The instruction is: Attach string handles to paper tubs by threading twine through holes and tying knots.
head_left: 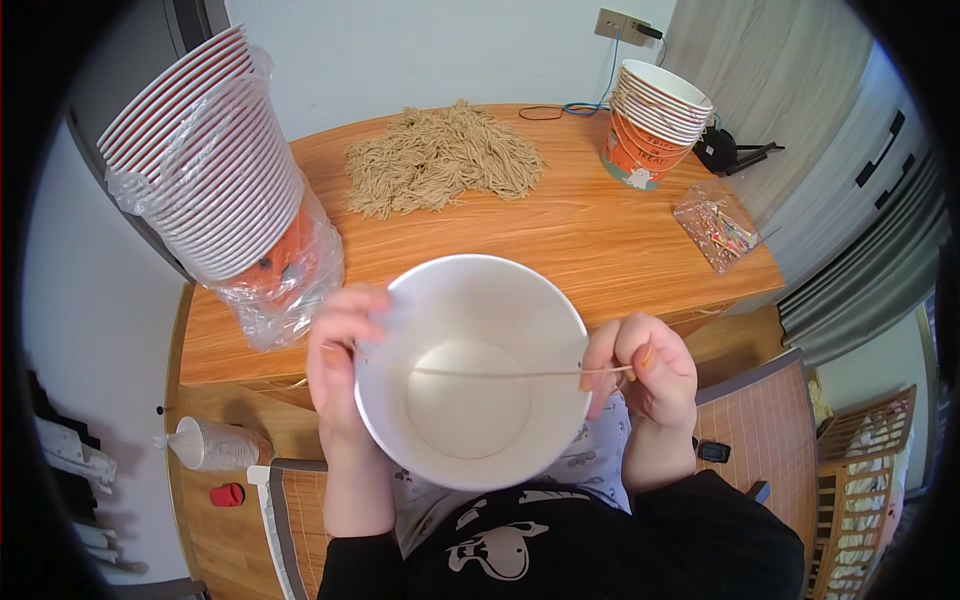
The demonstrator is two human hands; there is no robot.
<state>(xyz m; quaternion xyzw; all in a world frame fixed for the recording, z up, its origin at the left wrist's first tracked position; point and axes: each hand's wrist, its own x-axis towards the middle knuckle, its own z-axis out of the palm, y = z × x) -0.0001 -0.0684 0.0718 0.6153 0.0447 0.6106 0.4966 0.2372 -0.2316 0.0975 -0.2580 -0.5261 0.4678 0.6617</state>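
Head view: a wooden table [560,235] fills the upper frame, its near edge just behind a white paper cup [470,372] held up toward the camera, mouth open and inside bare. A tall stack of cups [205,160] in a clear plastic sleeve lies tilted at the table's left edge, while a shorter, unwrapped stack [655,125] stands upright near the far right corner. A heap of tan strings [440,158] is spread along the far edge, between the two stacks. A small clear bag [718,228] of coloured bits sits by the right edge. A single string [500,374] stretches taut across the cup's mouth from rim to rim. The left hand [340,365] grips the cup's left side, fingers curled over the rim and pinching the string's end. The right hand [645,370] is closed beside the right rim, thumb and fingers pinching the string's other end.
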